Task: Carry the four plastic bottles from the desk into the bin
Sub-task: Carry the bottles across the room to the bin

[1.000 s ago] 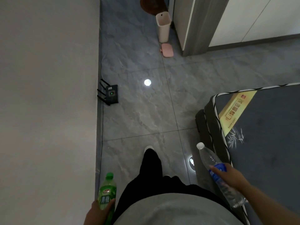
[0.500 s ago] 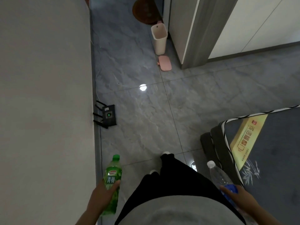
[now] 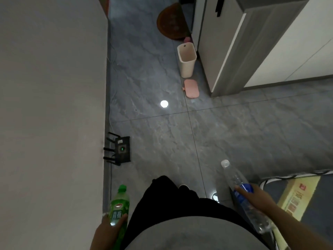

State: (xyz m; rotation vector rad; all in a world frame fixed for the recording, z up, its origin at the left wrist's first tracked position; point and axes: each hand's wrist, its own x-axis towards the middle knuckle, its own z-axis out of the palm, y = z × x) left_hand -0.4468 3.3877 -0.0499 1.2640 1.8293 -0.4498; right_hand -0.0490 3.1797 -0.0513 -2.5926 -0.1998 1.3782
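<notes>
Tiled floor — bottles within both hands' fingers

Grey top over the belly; black trousers; pale shoe tip; bare forearms, no sleeves

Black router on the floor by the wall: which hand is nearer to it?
Left. The left hand, gripping the green bottle, is just below the router; the right hand, holding the clear bottle, is across the body.

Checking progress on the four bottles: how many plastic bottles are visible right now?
2. A green bottle in the left hand and a clear bottle in the right hand. Any others are out of view.
</notes>
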